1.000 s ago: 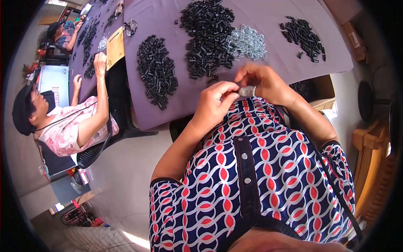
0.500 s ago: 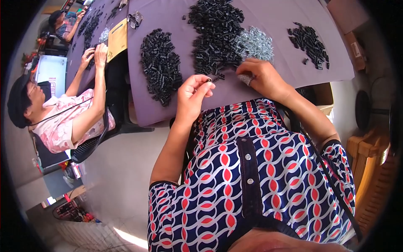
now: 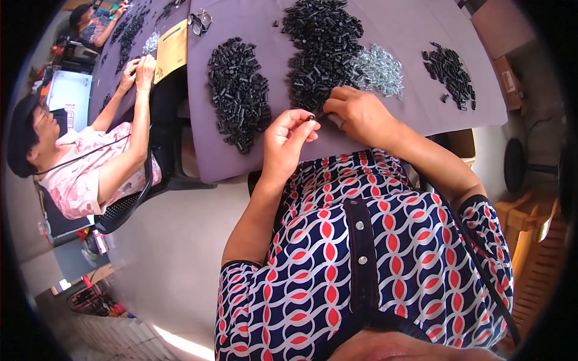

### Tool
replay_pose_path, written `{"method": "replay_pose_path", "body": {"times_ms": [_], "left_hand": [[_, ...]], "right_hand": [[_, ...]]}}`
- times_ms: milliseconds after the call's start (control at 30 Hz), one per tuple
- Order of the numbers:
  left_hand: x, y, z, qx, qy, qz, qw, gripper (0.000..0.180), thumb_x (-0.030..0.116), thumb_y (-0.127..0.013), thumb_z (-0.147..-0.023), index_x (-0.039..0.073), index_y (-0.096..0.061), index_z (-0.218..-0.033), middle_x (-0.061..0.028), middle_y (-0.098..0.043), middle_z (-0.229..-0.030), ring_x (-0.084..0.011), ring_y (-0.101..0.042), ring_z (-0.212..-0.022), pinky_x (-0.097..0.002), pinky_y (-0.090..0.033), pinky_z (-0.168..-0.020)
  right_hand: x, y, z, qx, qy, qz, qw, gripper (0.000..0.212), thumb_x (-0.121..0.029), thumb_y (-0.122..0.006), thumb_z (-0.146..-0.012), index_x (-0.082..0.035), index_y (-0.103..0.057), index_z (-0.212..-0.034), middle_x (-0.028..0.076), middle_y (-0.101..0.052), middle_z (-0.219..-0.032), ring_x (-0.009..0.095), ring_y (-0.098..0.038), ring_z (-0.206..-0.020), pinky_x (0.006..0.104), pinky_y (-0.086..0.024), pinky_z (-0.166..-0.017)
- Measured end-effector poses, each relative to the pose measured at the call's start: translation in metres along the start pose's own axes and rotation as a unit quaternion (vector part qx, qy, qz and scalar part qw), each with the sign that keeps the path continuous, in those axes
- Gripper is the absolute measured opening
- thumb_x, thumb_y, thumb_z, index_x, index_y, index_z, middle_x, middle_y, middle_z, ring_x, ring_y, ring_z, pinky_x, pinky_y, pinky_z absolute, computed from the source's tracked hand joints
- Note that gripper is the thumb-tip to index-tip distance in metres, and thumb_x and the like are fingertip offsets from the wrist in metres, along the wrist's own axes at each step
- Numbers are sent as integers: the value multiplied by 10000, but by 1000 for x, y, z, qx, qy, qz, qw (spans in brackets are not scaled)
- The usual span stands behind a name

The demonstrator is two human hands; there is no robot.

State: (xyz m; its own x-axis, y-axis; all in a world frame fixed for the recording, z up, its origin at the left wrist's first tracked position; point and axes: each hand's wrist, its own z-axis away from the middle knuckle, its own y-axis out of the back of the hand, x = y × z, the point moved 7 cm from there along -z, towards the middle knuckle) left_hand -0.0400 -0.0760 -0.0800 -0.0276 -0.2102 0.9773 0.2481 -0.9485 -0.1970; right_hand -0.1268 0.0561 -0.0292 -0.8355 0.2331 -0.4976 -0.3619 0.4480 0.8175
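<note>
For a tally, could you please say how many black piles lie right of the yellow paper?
3: left pile nearest the paper, middle pile against the silver pile, right pile apart.

Dark-framed eyeglasses (image 3: 198, 24) lie near a flat, yellow-tan rectangular envelope (image 3: 173, 48); slatted brown wooden furniture (image 3: 519, 224) stands right, a black mesh chair (image 3: 116, 215) left.

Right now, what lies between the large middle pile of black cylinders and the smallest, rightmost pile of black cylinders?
The head view shows a pile of silvery pieces, then purple cloth.
</note>
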Motion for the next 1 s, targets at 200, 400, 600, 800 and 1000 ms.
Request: {"method": "replay_pose_path", "body": {"times_ms": [200, 400, 600, 800, 1000], "left_hand": [[-1, -4, 0, -5, 4, -23, 1000, 162, 78, -642, -959, -8, -629, -1095, -68, -704, -929, -97, -641, -783, -239, -532, -740], [3, -31, 7, -40, 34, -21, 998, 161, 62, -638, -957, -27, -627, -1091, -78, -706, -937, -96, -641, -787, -234, -531, -737], [14, -56, 7, -67, 24, -23, 997, 168, 54, -640, -952, -24, -633, -1100, -71, -713, -928, -85, -635, -761, -218, -521, -707], [14, -61, 9, -68, 26, -86, 994, 131, 41, -634, -943, -10, -656, -1062, -27, -706, -889, -53, -609, -732, -192, -474, -624], [11, -63, 7, -82, 64, -89, 991, 114, 48, -642, -930, -5, -666, -1029, -21, -700, -855, -43, -594, -702, -188, -451, -601]], "right_hand": [[14, 24, 19, -15, -121, -201, 972, 277, 123, -604, -746, 17, -656, -995, 102, -616, -933, 261, -656, -867, 336, -528, -747], [14, 26, 34, 36, -184, -466, 865, 235, 144, -607, -827, 36, -663, -1029, 22, -642, -948, 113, -625, -839, 255, -512, -747], [15, 22, 42, 12, -162, -535, 829, 69, 38, -667, -905, 11, -654, -967, -3, -630, -888, 63, -605, -800, 222, -499, -736], [12, 39, 51, 50, -111, -390, 913, 271, 160, -622, -748, 16, -639, -977, 52, -639, -948, 149, -636, -916, 278, -520, -811], [10, 41, 51, 2, -94, -333, 938, 355, 166, -598, -661, 23, -626, -985, 93, -634, -1001, 211, -642, -973, 314, -523, -877]]}}
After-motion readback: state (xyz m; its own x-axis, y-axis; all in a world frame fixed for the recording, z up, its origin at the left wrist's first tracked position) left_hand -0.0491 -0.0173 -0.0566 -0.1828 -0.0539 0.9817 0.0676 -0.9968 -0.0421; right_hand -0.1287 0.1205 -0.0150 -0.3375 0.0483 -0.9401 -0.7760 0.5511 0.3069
